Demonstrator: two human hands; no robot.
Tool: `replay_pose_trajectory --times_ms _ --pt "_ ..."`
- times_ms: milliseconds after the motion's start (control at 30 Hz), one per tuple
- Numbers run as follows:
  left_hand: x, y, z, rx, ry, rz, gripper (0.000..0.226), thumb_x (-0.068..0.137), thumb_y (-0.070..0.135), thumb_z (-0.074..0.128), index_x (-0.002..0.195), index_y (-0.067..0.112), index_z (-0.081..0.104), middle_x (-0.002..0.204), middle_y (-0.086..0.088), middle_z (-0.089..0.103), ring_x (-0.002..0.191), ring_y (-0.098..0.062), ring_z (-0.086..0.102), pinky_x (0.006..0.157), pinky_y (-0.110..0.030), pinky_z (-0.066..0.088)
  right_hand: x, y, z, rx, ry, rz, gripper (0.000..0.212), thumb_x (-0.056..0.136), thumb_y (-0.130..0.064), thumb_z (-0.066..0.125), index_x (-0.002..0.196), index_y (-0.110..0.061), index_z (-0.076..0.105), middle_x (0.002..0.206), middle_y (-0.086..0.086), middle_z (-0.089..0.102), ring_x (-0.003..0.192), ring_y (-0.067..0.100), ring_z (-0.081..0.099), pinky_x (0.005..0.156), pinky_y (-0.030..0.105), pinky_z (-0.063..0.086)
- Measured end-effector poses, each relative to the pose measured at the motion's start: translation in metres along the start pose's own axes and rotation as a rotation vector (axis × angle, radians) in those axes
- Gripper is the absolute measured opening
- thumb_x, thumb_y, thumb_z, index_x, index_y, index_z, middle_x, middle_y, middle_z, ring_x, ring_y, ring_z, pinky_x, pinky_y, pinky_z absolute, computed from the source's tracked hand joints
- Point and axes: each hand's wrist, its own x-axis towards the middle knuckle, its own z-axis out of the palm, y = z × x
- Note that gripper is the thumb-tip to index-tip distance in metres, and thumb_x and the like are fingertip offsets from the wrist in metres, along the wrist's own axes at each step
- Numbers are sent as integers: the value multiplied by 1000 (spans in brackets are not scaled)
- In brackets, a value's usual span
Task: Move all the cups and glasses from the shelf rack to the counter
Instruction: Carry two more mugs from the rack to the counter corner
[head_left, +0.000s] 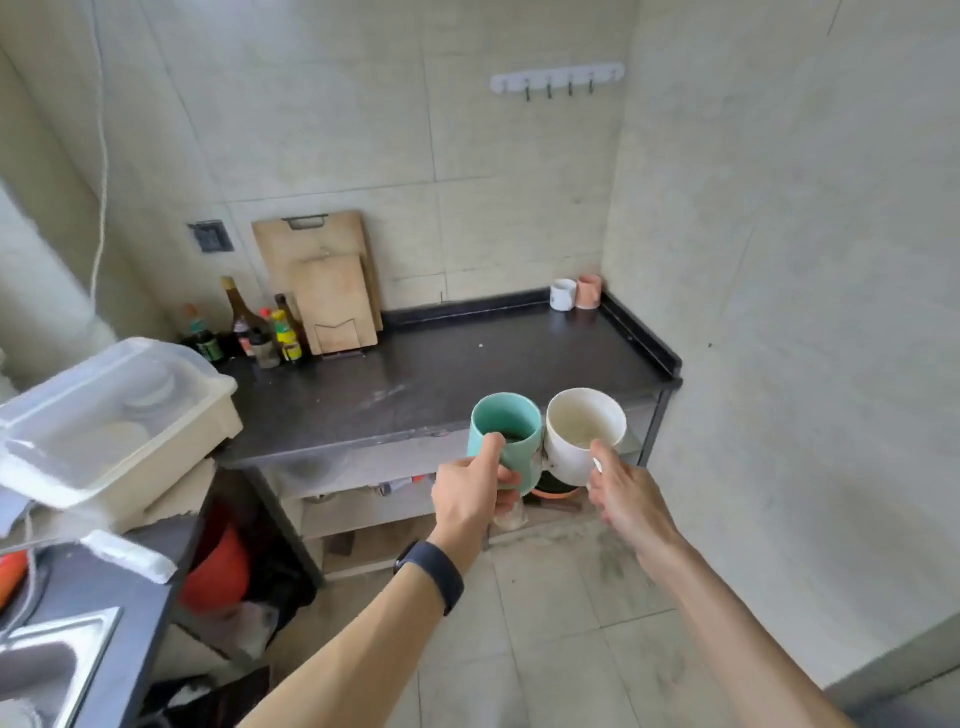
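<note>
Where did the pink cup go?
In the head view, the pink cup stands in the far right corner of the black counter, just to the right of a small white mug.

Mint outside and dark inside on the green cup (506, 418); off-white with a beige-stained interior on the white mug (576, 457). Glossy black streaked with pale grey smears across the counter (467, 358). Plain white on the small white cup (563, 294), salmon on the pink cup (589, 291). Pale wood on the cutting boards (311, 244), black on the wristband (431, 574), faintly mottled beige on the wall tiles (519, 182), orange-red on the basin (218, 571).
</note>
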Motion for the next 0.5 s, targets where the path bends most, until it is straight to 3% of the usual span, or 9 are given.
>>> replay_pose_trajectory --times_ms 67,200,500 --pt "36 21 31 22 -46 17 36 78 37 62 54 9 64 59 -7 68 49 -22 62 57 -31 57 41 -10 -15 21 29 -7 47 85 -55 47 54 -22 34 52 -9 35 55 18 32 62 37 27" --pt "108 66 89 74 -98 58 39 77 39 63 60 5 71 63 -9 74 54 -24 68 62 -34 62 130 -33 -40 31 90 -35 41 91 -51 46 64 -22 34 62 0 35 61 22 31 65 37 26" --pt "232 128 193 184 -153 42 44 81 42 61 70 1 76 69 -8 76 64 -25 75 66 -39 64 292 -69 -76 66 102 23 40 89 -52 48 63 -23 37 53 -6 37 53 18 32 59 34 26"
